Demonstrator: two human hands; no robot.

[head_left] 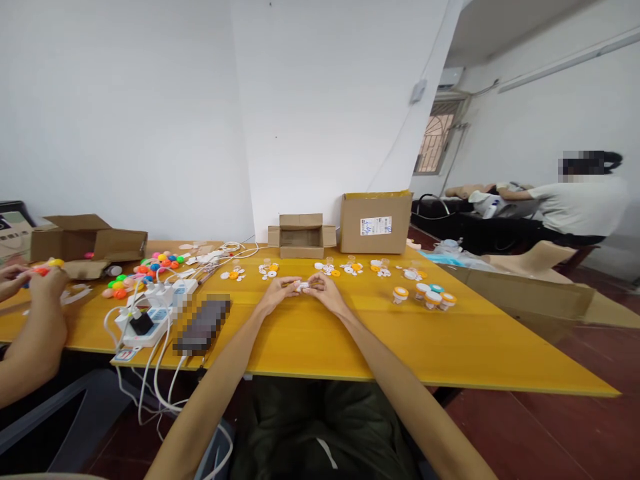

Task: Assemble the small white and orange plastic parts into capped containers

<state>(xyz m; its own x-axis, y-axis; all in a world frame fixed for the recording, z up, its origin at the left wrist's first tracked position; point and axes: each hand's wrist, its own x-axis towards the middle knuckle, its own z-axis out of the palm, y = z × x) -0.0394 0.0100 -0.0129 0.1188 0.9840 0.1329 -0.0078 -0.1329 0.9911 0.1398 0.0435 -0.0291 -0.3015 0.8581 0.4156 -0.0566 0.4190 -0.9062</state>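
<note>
Over the middle of the yellow table (320,347), my left hand (280,293) and my right hand (324,291) meet at a small white part (303,287). Fingers of both hands are closed on it, and its exact kind is too small to make out. Just beyond lie loose groups of white and orange discs, one pile of small parts (327,269) behind my right hand and another pile (269,271) behind my left. To the right stand several small round pieces with orange-rimmed white tops (433,299), one with a teal rim.
An open cardboard box (301,252) and a taller closed carton (375,230) stand at the back. Left are a phone (204,325), power strips (150,325) with cables, and colourful balls (150,268). A co-worker's hands (43,280) work at far left; another person (575,200) sits at right.
</note>
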